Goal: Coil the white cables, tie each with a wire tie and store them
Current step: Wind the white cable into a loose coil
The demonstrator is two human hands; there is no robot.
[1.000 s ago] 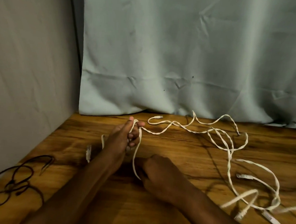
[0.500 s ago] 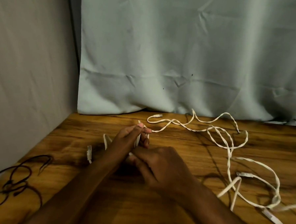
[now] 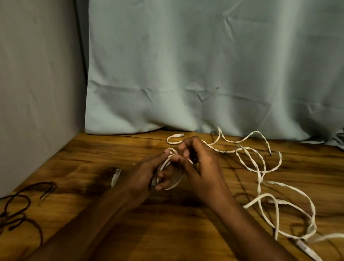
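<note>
My left hand [image 3: 145, 172] grips a small coil of white flat cable [image 3: 174, 179], its fingers curled through the loops. My right hand [image 3: 200, 163] pinches the cable strand at the top of the coil, right against my left fingers. The rest of the white cable [image 3: 260, 171] trails loose across the wooden table [image 3: 181, 240] to the right in tangled loops. One connector end [image 3: 179, 135] lies near the curtain. Another connector [image 3: 115, 177] hangs left of my left hand.
Black wire ties [image 3: 13, 213] lie in a loose bundle at the table's left edge. A grey wall stands at the left and a pale curtain [image 3: 210, 72] hangs behind the table. More white cable with a plug [image 3: 304, 248] lies at the right front.
My right hand rose from the table to the top of the coil, bringing another loop of cable onto my left hand. The loose cable on the right shifted.
</note>
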